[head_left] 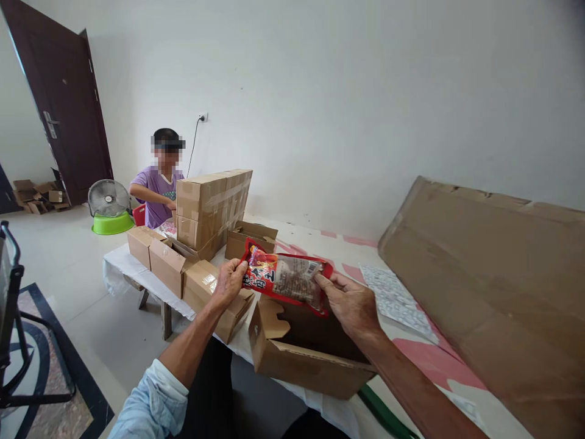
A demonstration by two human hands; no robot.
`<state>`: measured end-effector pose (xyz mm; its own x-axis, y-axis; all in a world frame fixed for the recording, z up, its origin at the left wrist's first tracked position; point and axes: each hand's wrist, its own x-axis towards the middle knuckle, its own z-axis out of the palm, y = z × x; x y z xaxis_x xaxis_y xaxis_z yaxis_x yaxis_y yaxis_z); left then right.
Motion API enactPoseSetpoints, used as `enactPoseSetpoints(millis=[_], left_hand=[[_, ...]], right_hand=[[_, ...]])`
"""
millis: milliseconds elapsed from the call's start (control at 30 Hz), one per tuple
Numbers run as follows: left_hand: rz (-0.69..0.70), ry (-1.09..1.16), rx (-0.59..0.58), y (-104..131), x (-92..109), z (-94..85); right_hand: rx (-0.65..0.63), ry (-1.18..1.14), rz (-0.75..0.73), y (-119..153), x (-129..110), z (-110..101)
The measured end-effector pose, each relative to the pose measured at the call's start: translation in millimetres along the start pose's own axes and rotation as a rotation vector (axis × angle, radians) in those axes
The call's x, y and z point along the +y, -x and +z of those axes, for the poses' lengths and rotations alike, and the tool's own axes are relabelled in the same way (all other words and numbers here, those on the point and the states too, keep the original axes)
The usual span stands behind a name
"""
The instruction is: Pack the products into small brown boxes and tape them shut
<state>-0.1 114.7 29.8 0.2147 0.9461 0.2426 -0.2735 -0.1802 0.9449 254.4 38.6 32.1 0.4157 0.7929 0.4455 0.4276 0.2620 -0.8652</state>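
Stretched between my two hands is a red food packet with a clear window and printed characters. My left hand pinches its left end, fingers closed on the edge. At the other end my right hand grips the packet with thumb and fingers. Directly below it an open cardboard box stands on the table, flaps raised; its inside is dark, and I cannot make out what it holds. Another cardboard box lies just beyond my left hand.
Several cardboard boxes are stacked on the cloth-covered table. A person in a purple shirt sits behind them. A large carton leans at the right. A fan and a folding chair stand to the left.
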Motion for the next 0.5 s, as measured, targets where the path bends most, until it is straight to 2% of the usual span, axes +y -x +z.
enactPoseSetpoints(millis=[200,500], left_hand=[[-0.03,0.049,-0.102,3.6,3.6,-0.2],[-0.059,0.068,-0.245,-12.5,8.9,-14.9]], right_hand=[[0.102,0.075,-0.073,4.4,-17.2,-1.5],[0.02,-0.119,0.046,2.3,-25.7,-4.0]])
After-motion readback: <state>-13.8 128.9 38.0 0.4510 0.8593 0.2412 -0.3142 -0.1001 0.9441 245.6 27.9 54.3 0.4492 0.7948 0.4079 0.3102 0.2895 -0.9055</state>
